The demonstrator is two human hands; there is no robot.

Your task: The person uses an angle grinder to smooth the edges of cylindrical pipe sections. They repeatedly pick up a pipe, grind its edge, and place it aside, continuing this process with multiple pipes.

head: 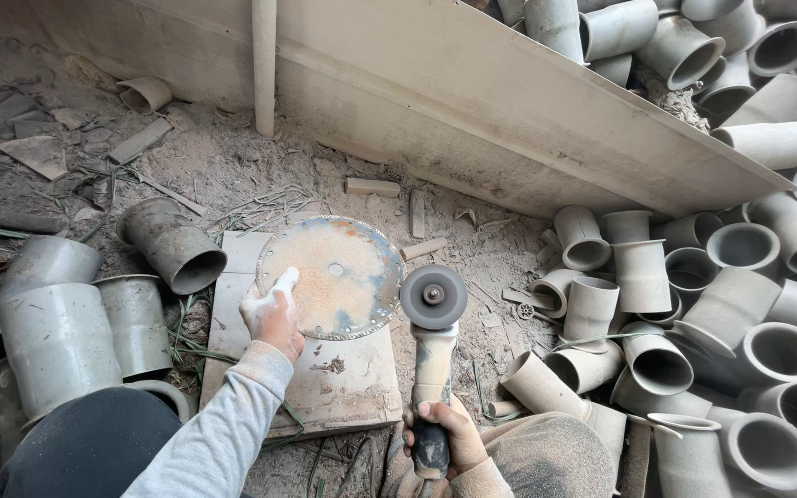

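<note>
A rusty round saw blade (334,275) with a centre hole lies on a dusty flat board (343,387) on the ground. My left hand (272,314), white with dust, grips the blade's left edge with the thumb on top. My right hand (443,438) holds the dark handle of an angle grinder (433,337), whose grey disc (433,296) sits just beside the blade's right rim. I cannot tell whether the disc touches the blade.
Several grey flared pipe pieces (684,314) are heaped on the right and behind a slanted board (509,120). More pipe pieces (76,323) stand on the left. Offcuts and debris (140,138) litter the dusty ground. My knees are at the bottom.
</note>
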